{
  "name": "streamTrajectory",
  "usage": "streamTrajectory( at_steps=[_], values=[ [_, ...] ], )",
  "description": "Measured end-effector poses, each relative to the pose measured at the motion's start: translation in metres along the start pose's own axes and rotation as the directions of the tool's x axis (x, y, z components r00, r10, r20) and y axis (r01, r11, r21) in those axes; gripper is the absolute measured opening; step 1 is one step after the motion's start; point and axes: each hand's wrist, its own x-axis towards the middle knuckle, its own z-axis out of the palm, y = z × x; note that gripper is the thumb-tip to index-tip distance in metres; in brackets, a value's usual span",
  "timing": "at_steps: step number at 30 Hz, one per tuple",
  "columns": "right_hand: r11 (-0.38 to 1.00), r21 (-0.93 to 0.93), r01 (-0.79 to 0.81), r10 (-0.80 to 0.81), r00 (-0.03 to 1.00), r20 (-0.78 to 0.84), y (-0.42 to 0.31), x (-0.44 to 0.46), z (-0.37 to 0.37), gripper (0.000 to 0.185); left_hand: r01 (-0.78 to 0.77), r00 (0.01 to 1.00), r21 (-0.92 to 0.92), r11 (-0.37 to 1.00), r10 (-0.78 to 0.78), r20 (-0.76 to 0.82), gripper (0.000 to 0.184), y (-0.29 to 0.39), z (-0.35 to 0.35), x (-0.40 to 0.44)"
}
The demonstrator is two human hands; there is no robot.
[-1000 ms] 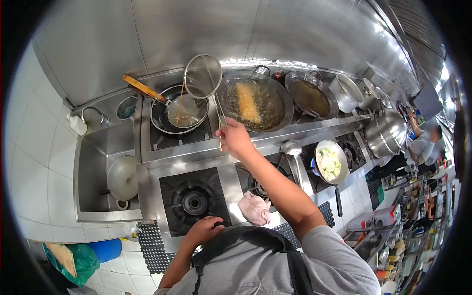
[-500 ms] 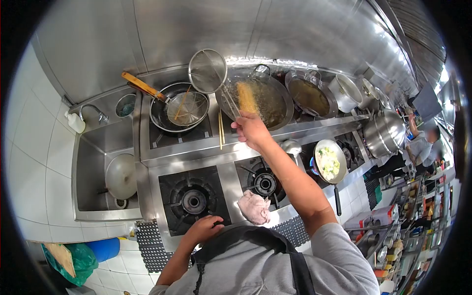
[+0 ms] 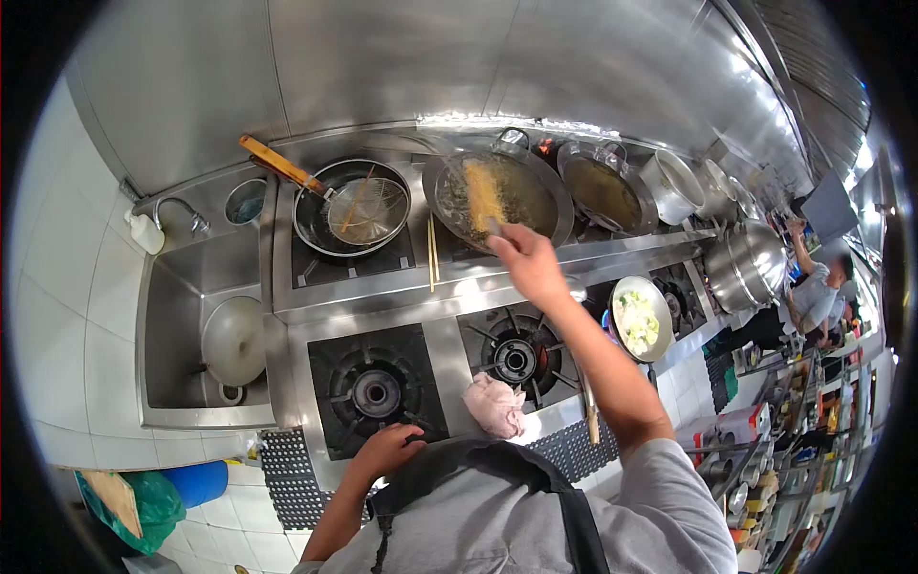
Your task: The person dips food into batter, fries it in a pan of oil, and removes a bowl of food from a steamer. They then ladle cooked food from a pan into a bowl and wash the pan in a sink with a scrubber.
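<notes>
My right hand (image 3: 526,260) is closed round the handle end of a wire-mesh skimmer, at the front rim of a wok of oil (image 3: 535,196). The skimmer's head is smeared by motion above the wok's left side. Long golden food (image 3: 484,194) lies in the bubbling oil. Just left of the wok, a pair of chopsticks (image 3: 433,253) rests on the ledge. My left hand (image 3: 387,450) lies at the stove's front edge by the left burner (image 3: 377,392), holding nothing, fingers partly spread. A pink cloth (image 3: 494,406) is between the two front burners.
A black pan (image 3: 304,225) holds a strainer (image 3: 368,212). Right of the wok are another oil wok (image 3: 604,194), pots (image 3: 673,187) and a pan of pale green food (image 3: 639,320). A sink (image 3: 172,335) is at left. People (image 3: 813,287) stand far right.
My right hand has moved right along the wok's front, and the skimmer has swung over the wok, its head blurred. My left hand has stayed nearly in place.
</notes>
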Motion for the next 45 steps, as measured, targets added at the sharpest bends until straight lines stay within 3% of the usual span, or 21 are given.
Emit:
streamTrajectory(
  at_steps=[2,3,4,5,7,10,13,18,20,23,27,30,36,39,45],
  values=[
    [0.99,0.037,-0.134,0.133,0.991,0.033,-0.014,-0.012,-0.033,0.029,0.024,1.0,0.016,1.0,-0.024,0.013,0.039,0.0,-0.001,-0.002],
    [0.989,-0.003,-0.151,0.151,0.987,0.061,0.009,-0.011,-0.05,0.029,0.035,0.999,0.024,0.999,-0.036,0.02,0.039,0.0,-0.001,-0.003],
    [0.998,0.009,-0.067,0.067,0.997,0.048,0.024,-0.012,-0.063,0.027,0.046,0.999,0.019,0.999,-0.047,0.022,0.039,-0.001,0.0,-0.003],
    [0.985,-0.001,-0.174,0.173,0.978,0.113,0.021,-0.016,-0.082,0.027,0.058,0.998,0.014,0.998,-0.058,0.026,0.039,-0.002,0.0,-0.004],
    [0.968,-0.109,-0.226,0.237,0.967,0.096,0.034,-0.017,-0.111,0.024,0.062,0.998,0.007,0.998,-0.062,0.03,0.039,-0.002,0.002,-0.004],
    [0.907,-0.411,-0.091,0.119,0.992,0.043,0.033,-0.016,-0.141,0.023,0.034,0.999,0.001,0.999,-0.034,0.031,0.039,-0.001,0.002,-0.002],
    [0.818,-0.575,-0.017,0.06,0.997,0.056,0.019,-0.015,-0.154,0.024,-0.024,1.0,-0.003,1.0,0.024,0.017,0.038,-0.001,0.005,0.004],
    [0.795,-0.606,0.014,0.062,0.993,0.105,0.033,-0.01,-0.147,0.026,-0.09,0.996,0.021,0.996,0.09,-0.028,0.037,-0.003,0.009,0.007],
    [0.809,-0.587,-0.035,0.119,0.987,0.105,0.039,-0.006,-0.137,0.027,0.006,1.0,0.003,1.0,-0.006,0.028,0.038,0.004,0.004,0.005],
    [0.792,-0.608,0.05,0.039,0.99,0.133,0.064,0.004,-0.124,0.027,0.052,0.998,0.015,0.999,-0.052,0.044,0.039,0.002,0.004,0.003],
    [0.782,-0.622,-0.036,0.051,0.999,0.006,0.062,0.004,-0.116,0.028,0.07,0.997,0.028,0.997,-0.071,0.025,0.04,-0.001,0.002,-0.002],
    [0.828,-0.561,0.007,-0.036,0.998,-0.041,0.06,-0.001,-0.123,0.029,0.094,0.995,0.003,0.996,-0.094,0.025,0.041,-0.006,0.004,-0.005],
    [0.842,-0.535,-0.068,0.111,0.993,0.05,0.068,0.0,-0.124,0.028,0.081,0.996,0.021,0.996,-0.082,0.04,0.039,0.0,0.005,0.0],
    [0.838,-0.54,-0.081,0.118,0.992,0.033,0.085,0.003,-0.113,0.028,0.0,1.0,0.007,1.0,-0.001,0.019,0.038,-0.005,0.011,0.007],
    [0.758,-0.648,-0.074,0.127,0.991,0.034,0.112,0.001,-0.091,0.029,0.03,0.998,0.019,0.999,-0.031,0.047,0.037,0.004,0.011,0.013]
  ],
)
